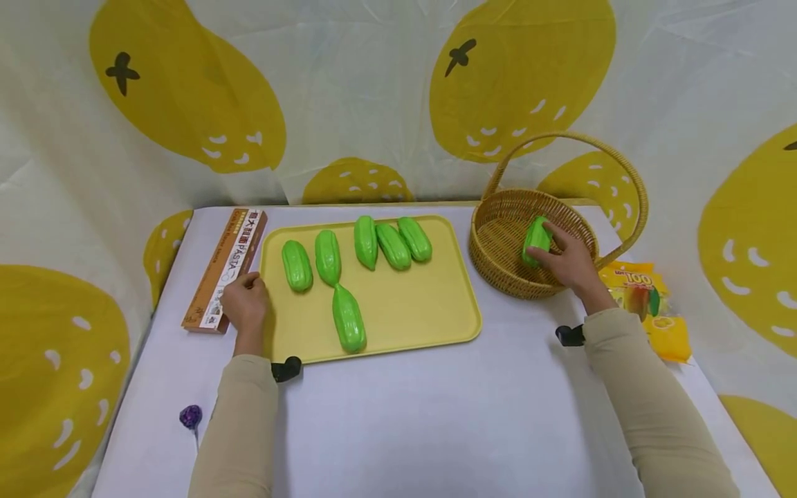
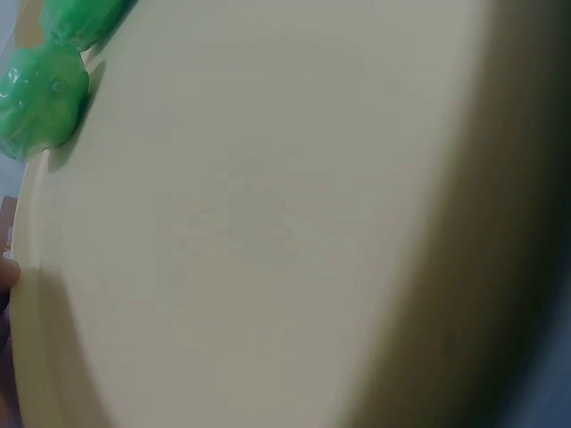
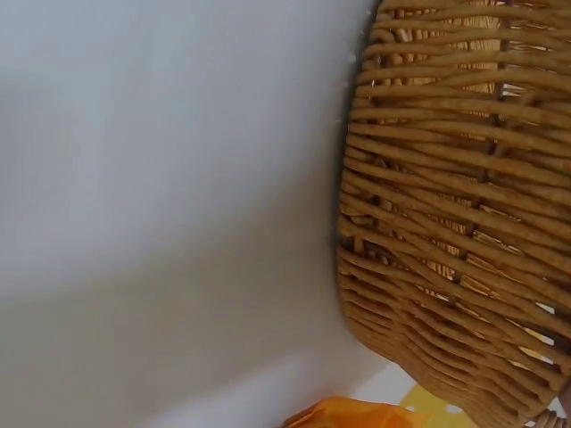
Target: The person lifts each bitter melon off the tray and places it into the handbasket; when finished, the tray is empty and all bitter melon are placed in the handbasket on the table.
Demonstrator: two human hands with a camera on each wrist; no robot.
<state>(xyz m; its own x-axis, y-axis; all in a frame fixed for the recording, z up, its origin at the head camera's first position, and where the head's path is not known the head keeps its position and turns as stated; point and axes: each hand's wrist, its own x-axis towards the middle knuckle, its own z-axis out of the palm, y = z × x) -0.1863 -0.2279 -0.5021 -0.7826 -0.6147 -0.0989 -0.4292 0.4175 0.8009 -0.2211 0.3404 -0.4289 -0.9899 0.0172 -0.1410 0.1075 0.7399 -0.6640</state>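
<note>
Right hand [image 1: 571, 264] is pinching 1 green fruit [image 1: 537, 236] inside the wicker basket [image 1: 498, 268], left hand [image 1: 245, 302] has fingers kinda balled up beside the yellow tray [image 1: 423, 304].

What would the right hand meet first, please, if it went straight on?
Beyond the green ridged vegetable it holds, the right hand would probably meet the far inner wall of the round brown wicker basket; depth is unclear.

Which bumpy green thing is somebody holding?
The green one pinched in the right hand, over at the wicker basket. The other six lie on the yellow tray, unheld.
</note>
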